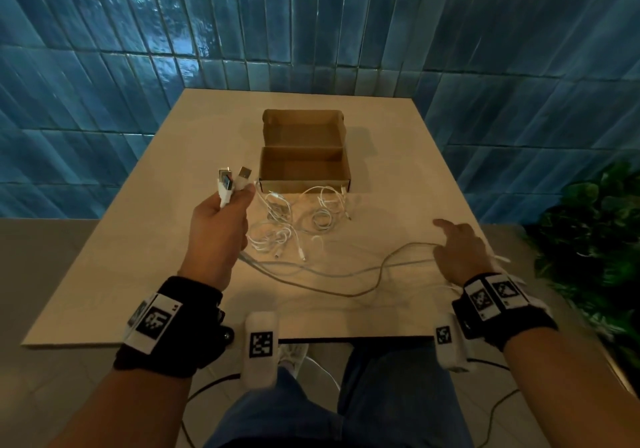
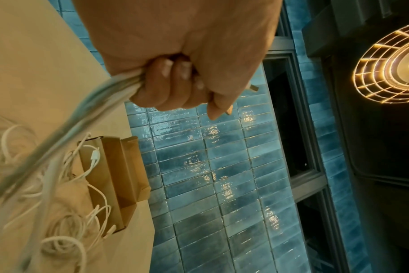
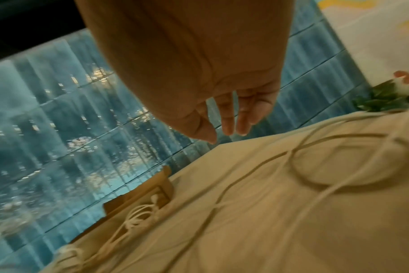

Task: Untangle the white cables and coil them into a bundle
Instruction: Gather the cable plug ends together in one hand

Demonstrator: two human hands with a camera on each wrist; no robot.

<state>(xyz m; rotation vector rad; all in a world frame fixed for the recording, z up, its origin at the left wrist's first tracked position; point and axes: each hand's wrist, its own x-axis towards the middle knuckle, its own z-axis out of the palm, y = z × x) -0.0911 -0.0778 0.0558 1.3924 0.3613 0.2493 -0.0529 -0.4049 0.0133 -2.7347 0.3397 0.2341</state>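
Nearby, open cardboard box [image 1: 304, 170] empty, white cables [image 1: 294, 226] tangled just beside it

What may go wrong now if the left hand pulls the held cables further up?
The left hand grips several USB plugs together, so their cables may twist again. The tangled pile lies against the open cardboard box, and pulling might tighten its knots or drag the box. The right hand holds nothing.
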